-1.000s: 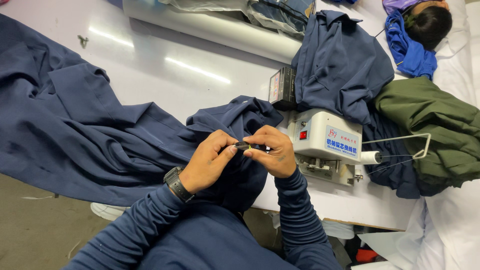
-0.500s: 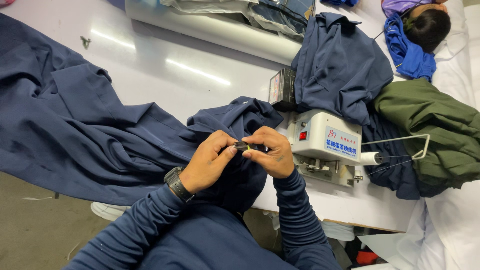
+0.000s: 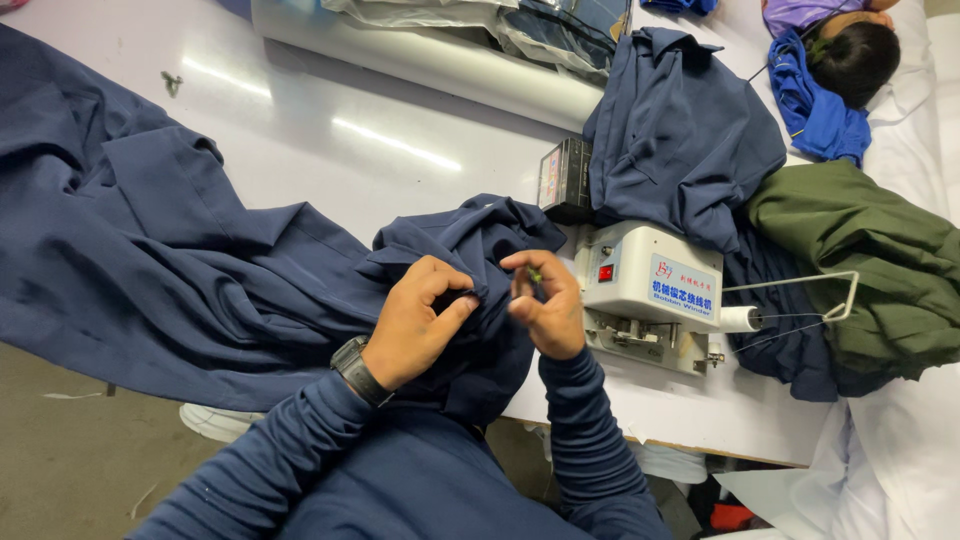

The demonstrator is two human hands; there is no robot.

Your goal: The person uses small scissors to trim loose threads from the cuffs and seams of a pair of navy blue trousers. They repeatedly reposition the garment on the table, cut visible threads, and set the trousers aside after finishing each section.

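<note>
Garment: a navy blue garment (image 3: pixel 200 270) lies spread over the left half of the white table (image 3: pixel 380 130), its near edge hanging over the table's near side; a bunched fold of it rises at the middle, right at the hands.
Left hand: the left hand (image 3: pixel 415 320) is curled, thumb and fingers pinching the bunched fold of the navy cloth; a black wristwatch (image 3: pixel 357 368) sits on the wrist above a dark blue sleeve.
Right hand: the right hand (image 3: pixel 543 305) is just beside the left, fingers pressed together on a small dark object (image 3: pixel 535 274) at the fingertips; what that object is cannot be told.
Machine: a small white machine (image 3: pixel 645 290) with a red button stands on the table just right of the right hand; a thread spool (image 3: pixel 740 319) and a wire guide (image 3: pixel 800 295) stick out from its right side.
Box: a dark box (image 3: pixel 565 180) stands just beyond the machine.
Other clothes: a second navy garment (image 3: pixel 680 140) is heaped over the far side of the machine; an olive green garment (image 3: pixel 860 260) lies to the right.
Far edge: a long white roll (image 3: pixel 430 60) lies along the table's far side.
Other person: a person's dark-haired head (image 3: pixel 850 55) shows at the far right, next to bright blue cloth (image 3: pixel 815 110).
</note>
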